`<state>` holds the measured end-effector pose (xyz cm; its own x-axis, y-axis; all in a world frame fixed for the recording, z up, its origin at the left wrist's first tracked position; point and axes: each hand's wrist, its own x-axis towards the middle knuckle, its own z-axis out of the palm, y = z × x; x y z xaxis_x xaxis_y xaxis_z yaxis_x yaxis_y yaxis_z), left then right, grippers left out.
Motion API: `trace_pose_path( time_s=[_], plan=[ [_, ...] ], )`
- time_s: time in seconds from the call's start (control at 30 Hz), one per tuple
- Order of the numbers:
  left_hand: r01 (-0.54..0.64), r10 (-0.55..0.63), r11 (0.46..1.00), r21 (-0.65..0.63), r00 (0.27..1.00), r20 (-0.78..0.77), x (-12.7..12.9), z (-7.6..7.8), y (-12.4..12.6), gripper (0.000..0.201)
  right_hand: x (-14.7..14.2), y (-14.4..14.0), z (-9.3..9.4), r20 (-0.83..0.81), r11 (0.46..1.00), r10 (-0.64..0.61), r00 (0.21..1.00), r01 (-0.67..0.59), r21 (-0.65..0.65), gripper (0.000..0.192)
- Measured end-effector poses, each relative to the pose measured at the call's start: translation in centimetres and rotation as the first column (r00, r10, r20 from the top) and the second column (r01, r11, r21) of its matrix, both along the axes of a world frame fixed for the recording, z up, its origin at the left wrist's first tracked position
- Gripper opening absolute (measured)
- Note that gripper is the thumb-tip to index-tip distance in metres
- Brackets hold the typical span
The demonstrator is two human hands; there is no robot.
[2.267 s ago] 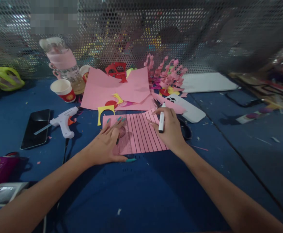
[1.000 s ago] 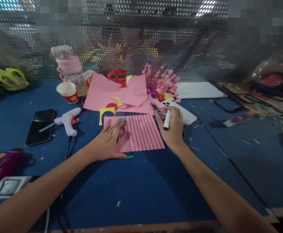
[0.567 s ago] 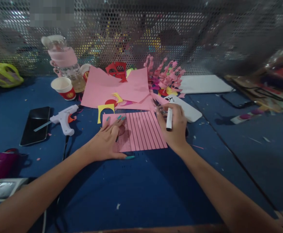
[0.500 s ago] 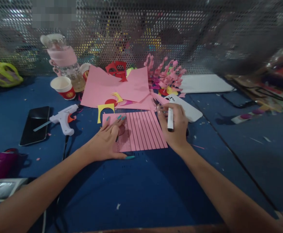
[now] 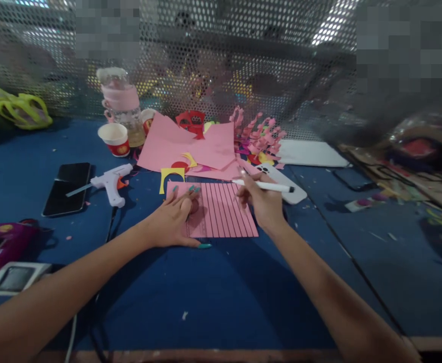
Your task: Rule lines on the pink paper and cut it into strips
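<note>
Pink lined sheet (image 5: 230, 214): flat on table (image 5: 206, 297). Left hand (image 5: 173, 220): splayed over sheet's left part and clear ruler (image 5: 199, 224), presumably steadying both. Right hand (image 5: 267, 206): at sheet's right edge, fingers curled round marker (image 5: 272, 186).

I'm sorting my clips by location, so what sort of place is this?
Probably a craft workspace, judging by the marker in the right hand, the lined pink sheet and the glue gun.
</note>
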<state>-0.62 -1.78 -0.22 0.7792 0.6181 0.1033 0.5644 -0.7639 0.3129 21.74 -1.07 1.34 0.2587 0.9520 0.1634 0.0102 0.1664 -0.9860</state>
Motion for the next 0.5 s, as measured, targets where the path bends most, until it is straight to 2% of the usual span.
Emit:
trace_pose_path(
  time_s=[0.17, 0.3, 0.5],
  plan=[
    [-0.005, 0.005, 1.000, 0.029, 1.000, -0.010, 0.0, 0.1, -0.1, 0.078, -3.2, 2.0, -0.5, -0.010, 0.993, 0.084, 0.996, -0.084, -0.087, 0.033],
    [-0.002, 0.001, 0.998, 0.067, 1.000, 0.022, -0.1, -0.2, -0.1, 0.076, -4.9, 3.3, -1.2, 0.034, 0.986, 0.062, 0.997, -0.056, -0.156, 0.037],
    [-0.007, 0.005, 0.996, 0.088, 1.000, 0.019, -0.1, -0.3, -0.1, 0.074, -5.4, 3.6, -2.3, 0.142, 0.992, 0.083, 0.986, -0.068, -0.103, 0.038]
  ],
)
